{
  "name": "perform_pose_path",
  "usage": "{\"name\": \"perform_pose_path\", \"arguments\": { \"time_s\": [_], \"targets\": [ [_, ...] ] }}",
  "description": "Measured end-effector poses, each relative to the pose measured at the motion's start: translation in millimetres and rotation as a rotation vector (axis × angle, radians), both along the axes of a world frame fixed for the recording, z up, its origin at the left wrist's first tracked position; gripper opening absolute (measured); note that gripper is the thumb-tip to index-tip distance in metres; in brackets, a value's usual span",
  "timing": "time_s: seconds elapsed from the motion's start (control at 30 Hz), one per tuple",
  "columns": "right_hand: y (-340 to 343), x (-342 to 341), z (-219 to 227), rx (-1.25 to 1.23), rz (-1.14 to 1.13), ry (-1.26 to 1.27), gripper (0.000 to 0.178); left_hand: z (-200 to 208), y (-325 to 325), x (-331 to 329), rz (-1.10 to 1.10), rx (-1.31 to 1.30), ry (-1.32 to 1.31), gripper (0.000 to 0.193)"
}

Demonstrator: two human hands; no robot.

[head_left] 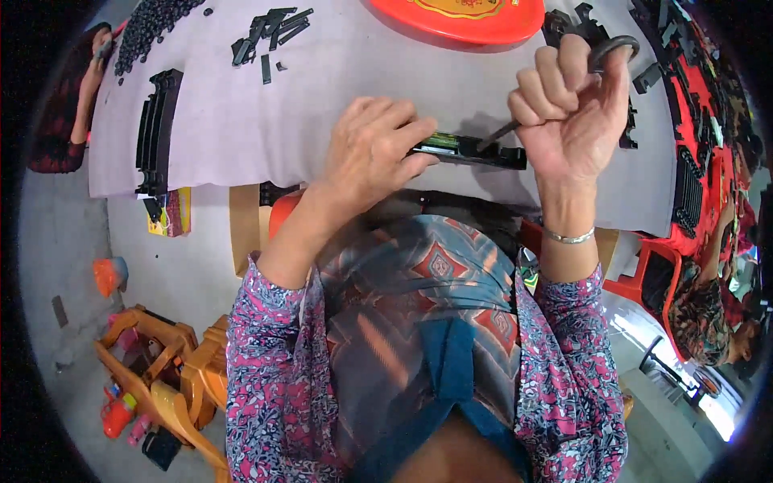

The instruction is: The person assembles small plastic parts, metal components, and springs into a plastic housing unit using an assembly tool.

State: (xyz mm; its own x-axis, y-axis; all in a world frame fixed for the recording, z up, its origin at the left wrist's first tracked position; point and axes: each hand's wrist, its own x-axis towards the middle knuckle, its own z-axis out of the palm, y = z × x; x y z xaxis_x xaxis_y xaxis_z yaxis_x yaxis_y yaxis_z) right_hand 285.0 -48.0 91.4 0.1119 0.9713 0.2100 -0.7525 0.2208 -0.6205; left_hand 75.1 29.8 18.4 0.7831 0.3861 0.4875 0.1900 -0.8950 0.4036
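My left hand (374, 145) grips the left end of a long, narrow black plastic piece (503, 157) near the table's front edge. A yellow-green and silvery insert (441, 142) shows in its channel beside my fingertips. In my closed right hand (568, 113) is a dark metal rod tool (501, 134) with a curved, hook-like top end sticking out by my thumb. The rod slants down to the left, its tip at the black piece's channel. Whether the tip presses on the piece or only rests there, I cannot tell.
A red round tray (483, 36) stands at the far side. Stacked long black pieces (157, 129) lie at the left, with small black strips (266, 36) and a heap of black bits (157, 24) beyond. More black parts lie at right. People sit at both sides.
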Motion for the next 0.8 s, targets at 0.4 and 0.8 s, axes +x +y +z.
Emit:
{"name": "perform_pose_path", "arguments": {
  "time_s": [0.4,0.8],
  "targets": [
    [6.8,-27.6,-28.6,0.057,0.023,-0.103,0.056,-1.7,1.7,1.2,-0.003,-0.032,0.003,0.036],
    [8.2,-28.5,-24.4,0.042,0.037,-0.165,0.056,-1.9,1.9,1.6,-0.003,-0.049,0.016,0.035]
  ]
}}
